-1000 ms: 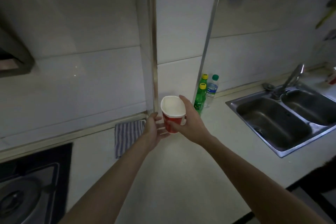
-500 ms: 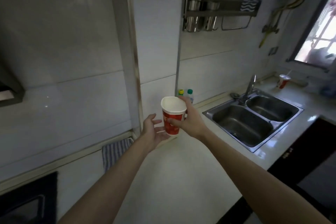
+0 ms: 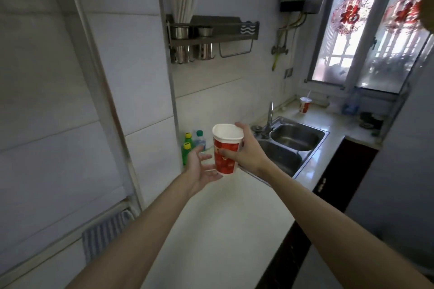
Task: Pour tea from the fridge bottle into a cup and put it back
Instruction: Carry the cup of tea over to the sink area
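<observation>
A red paper cup [image 3: 225,155] with a white rim and white inside is held upright in the air above the counter. My right hand [image 3: 249,150] grips it from the right side, thumb across the front. My left hand [image 3: 199,168] is open just left of and under the cup, fingers spread, fingertips near its base. No tea bottle or fridge is in view.
White countertop [image 3: 223,230] runs below. Green bottles [image 3: 187,148] and a clear bottle [image 3: 200,139] stand by the wall. A double steel sink [image 3: 293,141] with a tap lies right. Another red cup [image 3: 304,105] sits near the window. A striped cloth [image 3: 103,232] lies left.
The view has swung up and to the right, bringing the window and shelf into sight. The cup stays in my right hand; my left hand has opened below it.
</observation>
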Motion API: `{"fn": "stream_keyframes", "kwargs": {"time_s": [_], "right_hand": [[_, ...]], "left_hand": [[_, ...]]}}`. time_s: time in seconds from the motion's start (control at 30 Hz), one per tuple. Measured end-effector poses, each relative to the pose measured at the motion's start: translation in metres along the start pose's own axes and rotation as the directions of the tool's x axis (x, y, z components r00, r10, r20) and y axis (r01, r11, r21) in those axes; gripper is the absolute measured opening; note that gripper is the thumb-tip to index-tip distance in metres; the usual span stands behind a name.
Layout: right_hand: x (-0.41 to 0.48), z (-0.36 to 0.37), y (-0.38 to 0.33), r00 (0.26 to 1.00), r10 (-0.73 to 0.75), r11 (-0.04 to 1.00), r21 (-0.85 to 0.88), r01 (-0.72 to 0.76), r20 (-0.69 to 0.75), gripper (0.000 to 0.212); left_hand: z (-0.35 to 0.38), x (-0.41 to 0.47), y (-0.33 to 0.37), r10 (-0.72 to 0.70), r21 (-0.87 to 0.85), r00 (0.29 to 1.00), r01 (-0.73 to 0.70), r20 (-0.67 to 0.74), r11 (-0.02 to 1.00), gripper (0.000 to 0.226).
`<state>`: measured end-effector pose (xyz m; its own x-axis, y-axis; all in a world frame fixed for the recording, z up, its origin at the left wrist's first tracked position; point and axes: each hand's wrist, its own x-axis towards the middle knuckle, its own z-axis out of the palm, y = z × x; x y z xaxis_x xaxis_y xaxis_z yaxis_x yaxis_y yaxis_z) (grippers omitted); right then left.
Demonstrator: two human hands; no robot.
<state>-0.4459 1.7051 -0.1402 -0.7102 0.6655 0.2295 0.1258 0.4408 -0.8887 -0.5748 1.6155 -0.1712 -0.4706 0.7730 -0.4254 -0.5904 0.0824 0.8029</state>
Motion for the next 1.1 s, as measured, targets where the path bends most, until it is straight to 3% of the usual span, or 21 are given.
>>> {"fn": "stream_keyframes", "kwargs": {"time_s": [0.17, 0.4, 0.67, 0.87, 1.1], "right_hand": [[-0.001, -0.057, 0.016, 0.997, 0.031, 0.999, -0.03, -0.033, -0.07, 0.087], [-0.002, -0.139, 0.042, 0.988, 0.025, 0.993, -0.107, -0.041, -0.154, 0.085], [-0.006, -0.227, 0.07, 0.974, 0.029, 0.989, -0.136, -0.06, -0.223, 0.075], [-0.018, -0.278, 0.086, 0.968, 0.027, 0.992, -0.111, -0.057, -0.248, 0.087], [-0.03, -0.324, 0.096, 0.964, -0.01, 0.991, -0.13, -0.025, -0.264, 0.082]], "left_hand": [[0.061, 0.01, -0.011, -0.041, 0.023, 0.996, 0.039, 0.083, 0.999, 0.045], [0.142, 0.035, -0.032, -0.078, 0.039, 0.98, 0.072, 0.184, 0.997, 0.059], [0.23, 0.048, -0.058, -0.073, 0.08, 0.964, 0.054, 0.255, 0.995, 0.056], [0.281, 0.057, -0.077, -0.081, 0.072, 0.957, 0.064, 0.278, 0.995, 0.058], [0.332, 0.06, -0.094, -0.098, 0.053, 0.951, 0.086, 0.294, 0.995, 0.055]]}}
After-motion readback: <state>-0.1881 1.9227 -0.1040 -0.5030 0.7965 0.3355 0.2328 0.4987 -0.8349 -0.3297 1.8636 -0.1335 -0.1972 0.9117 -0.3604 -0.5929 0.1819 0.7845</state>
